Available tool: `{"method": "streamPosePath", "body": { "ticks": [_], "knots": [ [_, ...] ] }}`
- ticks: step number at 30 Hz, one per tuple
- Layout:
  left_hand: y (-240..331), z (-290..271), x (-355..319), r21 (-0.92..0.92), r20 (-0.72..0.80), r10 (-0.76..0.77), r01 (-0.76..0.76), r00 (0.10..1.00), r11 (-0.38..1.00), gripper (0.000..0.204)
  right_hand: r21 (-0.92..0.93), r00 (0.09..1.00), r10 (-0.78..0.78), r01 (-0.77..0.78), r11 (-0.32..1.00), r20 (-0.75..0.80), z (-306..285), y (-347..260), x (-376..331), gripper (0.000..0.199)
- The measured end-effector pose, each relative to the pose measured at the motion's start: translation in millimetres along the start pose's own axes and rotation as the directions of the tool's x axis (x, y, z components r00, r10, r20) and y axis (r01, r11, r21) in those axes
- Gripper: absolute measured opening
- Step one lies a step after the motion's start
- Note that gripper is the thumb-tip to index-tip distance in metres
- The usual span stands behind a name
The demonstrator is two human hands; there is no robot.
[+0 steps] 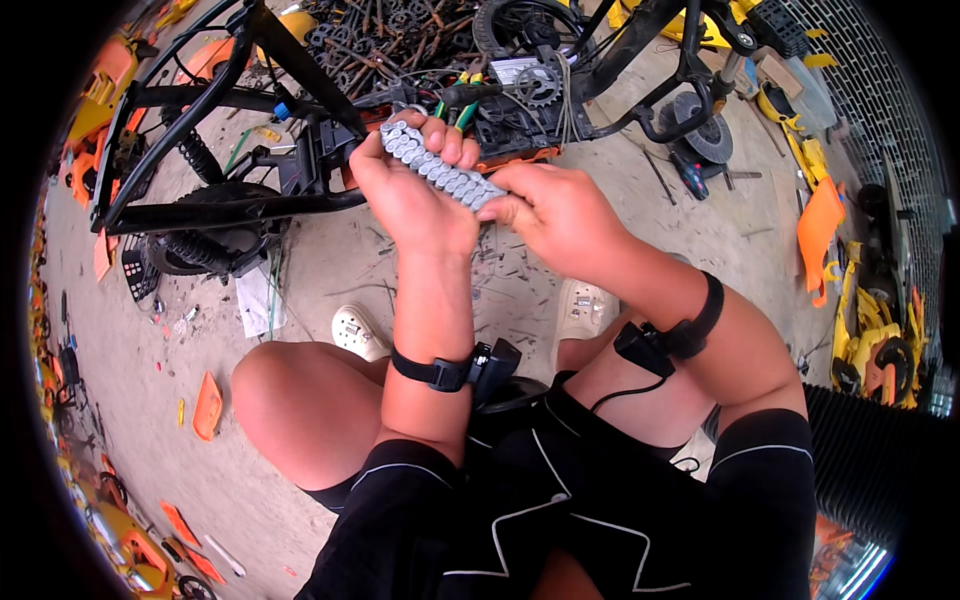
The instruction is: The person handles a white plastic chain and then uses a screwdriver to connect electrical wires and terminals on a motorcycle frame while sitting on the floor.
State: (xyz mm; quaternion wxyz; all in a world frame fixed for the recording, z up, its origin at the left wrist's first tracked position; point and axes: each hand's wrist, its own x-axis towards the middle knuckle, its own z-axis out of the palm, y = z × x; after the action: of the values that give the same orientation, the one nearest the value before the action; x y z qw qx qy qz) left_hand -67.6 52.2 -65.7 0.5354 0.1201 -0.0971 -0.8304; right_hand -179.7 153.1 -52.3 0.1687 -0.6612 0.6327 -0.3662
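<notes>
Head view, straight to the chain [440,172]: grey, folded up into side-by-side rows, held up over the floor [330,260] well out in front. Left grip [415,200] palm up and curled around it, chain lying slantwise across palm and fingers, fingertips [469,155] poking up along the far side. Right grip [565,215] closed too, thumb and forefinger pinched together on the lower right end. So yeah, both clamped on the same chunk.

Moving out a bit: black straps [440,374] with little boxy gadgets [497,370] on both forearms [432,300]. Just past the left fingers, tools with green-and-yellow handles [466,115], then a toothed chainring [540,88] among darker parts. Black frame [190,210] off to the left, coil-spring shock [193,150] included. Up top, a big messy heap of rusty metal bits [370,40].

Over on the right, a grey wheel [697,128] with a power tool [690,175] right beside it, plus an orange panel [821,235] farther out. Down below, pale clogs [358,332] on the floor, and a smaller orange piece [208,405] left of the left knee [265,375].
</notes>
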Motion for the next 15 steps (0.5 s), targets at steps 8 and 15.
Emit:
{"method": "streamPosePath", "body": {
  "ticks": [8,15],
  "knots": [
    [0.3,0.1,-3.5,-0.149,0.125,-0.007,0.026,0.992,0.989,0.029,0.183,0.995,0.072,-0.058,0.981,-0.073,-3.6,1.0,-0.3,0.018],
    [0.5,-1.9,-4.2,-0.238,0.181,-0.003,0.047,0.984,0.97,0.027,0.576,0.942,0.326,-0.31,0.757,0.078,-9.9,-2.4,0.8,0.016]
  ]
}}
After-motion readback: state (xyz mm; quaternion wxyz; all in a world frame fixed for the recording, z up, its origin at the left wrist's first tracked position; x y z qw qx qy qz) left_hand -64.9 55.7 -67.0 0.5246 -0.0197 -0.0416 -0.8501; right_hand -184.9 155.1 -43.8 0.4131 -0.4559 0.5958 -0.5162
